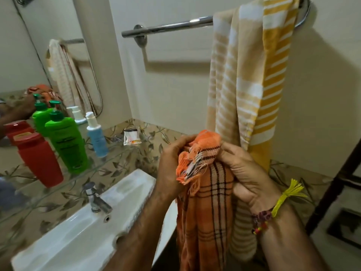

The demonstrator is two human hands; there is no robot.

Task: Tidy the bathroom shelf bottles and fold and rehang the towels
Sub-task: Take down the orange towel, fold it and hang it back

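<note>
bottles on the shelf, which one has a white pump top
The small blue bottle, farthest right on the glass shelf. The red bottle and green bottle beside it are bigger with matching coloured caps.

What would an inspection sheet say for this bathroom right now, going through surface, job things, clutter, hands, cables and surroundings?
Surface: glass shelf above white sink.
Job's things: red bottle, green bottle, blue bottle upright on shelf; yellow striped towel bunched on rail; orange checked towel in hands.
Clutter: small sachet on shelf.
Hands: left hand and right hand grip orange towel's fringed end.
Cables: nothing seen.
Surroundings: mirror, tap.
</note>
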